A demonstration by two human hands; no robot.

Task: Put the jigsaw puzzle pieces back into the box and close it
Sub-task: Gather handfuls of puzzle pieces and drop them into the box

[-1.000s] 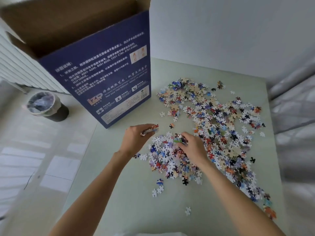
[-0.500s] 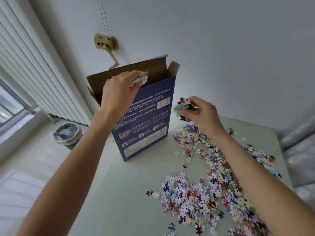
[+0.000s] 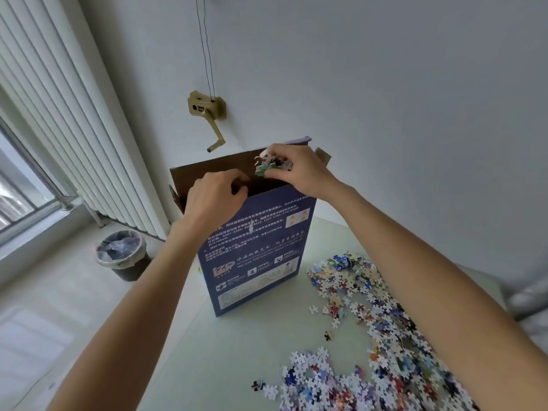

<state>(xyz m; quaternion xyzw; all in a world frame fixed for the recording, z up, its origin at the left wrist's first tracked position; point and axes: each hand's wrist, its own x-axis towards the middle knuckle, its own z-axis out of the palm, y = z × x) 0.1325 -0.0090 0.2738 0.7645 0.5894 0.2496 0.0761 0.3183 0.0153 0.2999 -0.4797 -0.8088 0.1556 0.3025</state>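
While blue box [image 3: 255, 247] stands upright at frame centre, top flaps open, both hands sit at its mouth. Right hand [image 3: 299, 170] pinches clump of puzzle pieces [image 3: 271, 164] over opening. Left hand [image 3: 213, 197] at near rim, fingers curled; whether it holds pieces, cannot tell. Loose pieces [image 3: 370, 336] spread on pale table [image 3: 225, 351], lower right. Lined bin [image 3: 123, 255] on floor, left.

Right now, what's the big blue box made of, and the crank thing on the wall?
The box looks like cardboard: plain brown inside its open flaps, glossy blue print outside. The crank looks like metal painted a dull gold, though painted plastic is possible.
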